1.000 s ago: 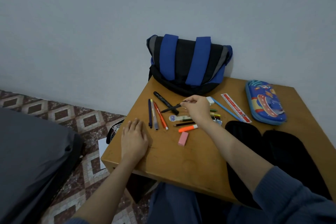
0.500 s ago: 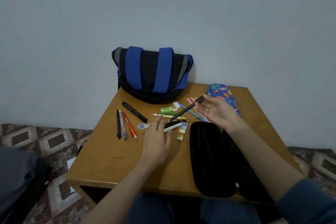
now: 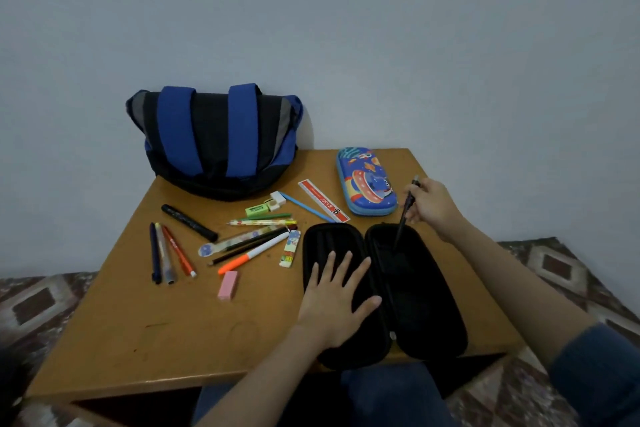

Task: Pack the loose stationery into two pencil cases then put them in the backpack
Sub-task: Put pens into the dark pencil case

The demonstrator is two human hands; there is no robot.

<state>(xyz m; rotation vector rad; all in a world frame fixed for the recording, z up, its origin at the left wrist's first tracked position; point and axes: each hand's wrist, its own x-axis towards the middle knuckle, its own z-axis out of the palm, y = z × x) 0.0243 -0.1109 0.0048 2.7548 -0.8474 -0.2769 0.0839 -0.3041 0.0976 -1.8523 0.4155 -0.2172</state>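
Single wide-angle view, worn on the head; facing forward and down across the counter [image 3: 156,333] toward the wall [image 3: 311,28]; near, right over the counter's front edge; backpack [image 3: 211,139] at the far side; patterned floor [image 3: 38,302] at both lower corners.

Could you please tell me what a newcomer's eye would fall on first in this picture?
The open black pencil case at the near edge of the table stands out: the left hand lies flat on its left half, and the right hand holds a dark pen tip-down over its right half. Beyond it, loose pens lie scattered mid-table, before a blue-and-black backpack against the wall, with a closed cartoon pencil case to its right.
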